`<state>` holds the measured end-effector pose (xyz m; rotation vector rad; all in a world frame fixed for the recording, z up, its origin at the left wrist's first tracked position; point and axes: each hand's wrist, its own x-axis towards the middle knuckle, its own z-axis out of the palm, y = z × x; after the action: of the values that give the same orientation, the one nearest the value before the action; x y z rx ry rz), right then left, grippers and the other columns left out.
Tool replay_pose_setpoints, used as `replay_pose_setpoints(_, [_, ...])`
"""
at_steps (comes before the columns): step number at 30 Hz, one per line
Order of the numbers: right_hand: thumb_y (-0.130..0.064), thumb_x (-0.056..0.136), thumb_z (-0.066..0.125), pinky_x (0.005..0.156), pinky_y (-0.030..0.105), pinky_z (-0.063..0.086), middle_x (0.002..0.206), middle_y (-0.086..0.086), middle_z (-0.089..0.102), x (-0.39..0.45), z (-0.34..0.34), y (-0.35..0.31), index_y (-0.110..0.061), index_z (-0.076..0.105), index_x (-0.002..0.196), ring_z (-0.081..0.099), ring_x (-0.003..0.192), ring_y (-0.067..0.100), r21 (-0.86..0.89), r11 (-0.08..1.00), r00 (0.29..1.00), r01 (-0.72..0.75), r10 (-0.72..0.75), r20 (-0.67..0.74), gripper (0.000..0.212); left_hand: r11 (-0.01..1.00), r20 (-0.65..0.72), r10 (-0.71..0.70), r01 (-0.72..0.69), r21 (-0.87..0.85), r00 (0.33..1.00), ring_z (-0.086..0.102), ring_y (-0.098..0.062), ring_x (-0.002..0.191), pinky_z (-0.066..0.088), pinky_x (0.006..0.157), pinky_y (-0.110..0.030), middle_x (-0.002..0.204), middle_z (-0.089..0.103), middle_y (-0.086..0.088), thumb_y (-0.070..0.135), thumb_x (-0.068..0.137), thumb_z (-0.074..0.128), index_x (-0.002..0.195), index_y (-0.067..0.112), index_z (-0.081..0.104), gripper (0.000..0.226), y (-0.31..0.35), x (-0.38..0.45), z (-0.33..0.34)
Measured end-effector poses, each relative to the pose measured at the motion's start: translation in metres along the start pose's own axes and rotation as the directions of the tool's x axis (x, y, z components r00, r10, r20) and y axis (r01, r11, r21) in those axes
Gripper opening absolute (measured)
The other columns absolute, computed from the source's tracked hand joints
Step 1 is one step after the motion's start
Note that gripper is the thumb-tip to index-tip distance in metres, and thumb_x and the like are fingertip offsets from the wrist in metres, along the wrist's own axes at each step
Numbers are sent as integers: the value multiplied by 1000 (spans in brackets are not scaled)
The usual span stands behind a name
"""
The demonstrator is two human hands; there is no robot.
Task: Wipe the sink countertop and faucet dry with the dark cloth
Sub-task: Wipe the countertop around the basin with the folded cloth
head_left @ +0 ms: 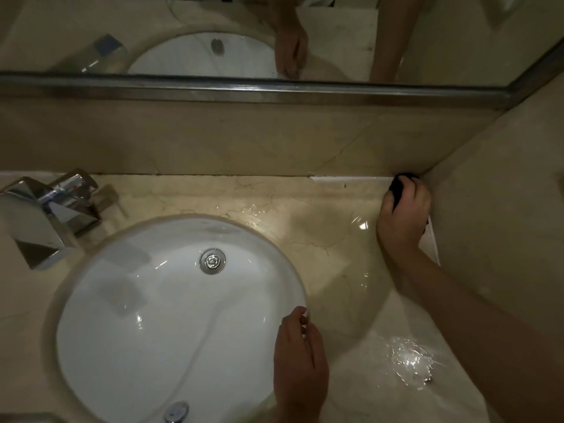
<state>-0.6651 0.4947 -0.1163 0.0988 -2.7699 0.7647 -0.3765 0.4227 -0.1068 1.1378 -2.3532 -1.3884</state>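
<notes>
From the head camera, looking down, a person is leaning over a beige marble countertop (pixel 305 209) with a round white sink (pixel 128 325) set into it.

The right hand (pixel 404 215) is reaching to the far right corner, where the back wall and the side wall are meeting. This hand is closing its fingers around a dark cloth (pixel 398 184). The cloth is bunched small, and only a bit of it is peeking out past the fingers. It is pressing on the countertop right in that corner, touching the white strip (pixel 348 179) along the back wall.

The left hand (pixel 299 361) is resting on the near right edge of the sink. Its fingers are curling over the rim. It seems to be holding nothing, but it is hard to tell for sure.

The shiny metal faucet (pixel 39 218) is sitting at the far left of the sink, well apart from both hands. A silver drain (pixel 212 261) is sitting in the middle of the bowl, and a small metal overflow hole (pixel 176 412) is showing on its near wall.

Water is glinting on the countertop near the right forearm (pixel 410 361) and also behind the sink (pixel 259 213).

A mirror (pixel 335 35) with a metal frame is hanging above the back wall, and it is showing the sink and the arms again.
</notes>
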Motion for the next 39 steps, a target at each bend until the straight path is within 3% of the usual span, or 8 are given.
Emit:
replay_pose_setpoints(4, [-12, 95, 55, 106, 31, 34, 134, 9, 56, -28, 7, -44, -10, 59, 127, 48, 121, 29, 108, 977, 962, 183, -201, 187, 32, 999, 5, 36, -36, 26, 999, 54, 3, 92, 42, 81, -15, 101, 56, 21, 26, 95, 45, 120, 45, 46, 31, -1, 3, 3])
replay_pose_setpoints(9, [-8, 93, 65, 108, 33, 36, 135, 4, 58, -93, 20, -102, -12, 65, 125, 49, 124, 25, 441, 805, 711, 396, -573, 408, 33, 994, 1, 87, -87, 65, 996, 57, -5, 89, 44, 79, -20, 103, 59, 14, 30, 96, 37, 121, 38, 47, 28, -9, 5, 7])
replay_pose_setpoints(13, [-8, 96, 63, 107, 21, 34, 130, -3, 62, -108, 3, -106, -14, 66, 124, 50, 123, 13, 602, 721, 573, 342, -668, 475, 29, 995, 0, 76, -76, 64, 997, 56, -4, 90, 44, 79, -20, 102, 60, 13, 33, 97, 34, 122, 39, 46, 28, -9, 4, 7])
replay_pose_setpoints(19, [-15, 98, 60, 104, 23, 39, 128, -14, 59, -53, -9, -89, -23, 61, 127, 51, 121, 10, 435, 889, 913, 144, -289, 288, 30, 995, -33, 74, -71, 75, 997, 56, -1, 86, 44, 77, -18, 99, 59, 17, 32, 96, 38, 115, 47, 48, 26, -8, 5, 6])
replay_pose_setpoints(24, [-8, 94, 59, 109, 33, 37, 133, 4, 58, -46, 42, -106, -12, 59, 129, 48, 125, 22, 317, 915, 903, 250, -338, 263, 35, 981, -24, 173, -170, 88, 985, 57, 1, 87, 45, 75, -15, 101, 58, 18, 23, 98, 42, 122, 31, 53, 28, -9, 4, 4])
replay_pose_setpoints(33, [-12, 97, 58, 100, 25, 39, 117, -17, 60, -108, 53, -194, -18, 63, 121, 53, 112, 11, 643, 687, 445, 339, -719, 534, 26, 987, -46, 161, -161, 3, 986, 57, 0, 80, 47, 70, -18, 93, 56, 18, 24, 95, 44, 115, 36, 55, 26, -10, 6, 6])
replay_pose_setpoints(36, [-5, 97, 58, 99, 22, 39, 112, -29, 60, -113, 32, -180, -14, 64, 118, 52, 111, -5, 660, 700, 631, 272, -647, 427, 24, 992, -56, 128, -128, -3, 990, 60, -2, 80, 48, 72, -18, 92, 58, 18, 26, 95, 45, 112, 39, 56, 24, -9, 9, 3])
replay_pose_setpoints(39, [-6, 98, 57, 101, 38, 45, 120, -14, 62, -106, 39, -172, -14, 62, 122, 54, 116, 11, 571, 806, 882, 155, -374, 288, 26, 992, 47, -37, 43, -123, 998, 65, 0, 85, 53, 82, -25, 93, 67, 20, 38, 96, 43, 107, 51, 56, 22, -14, 9, -9])
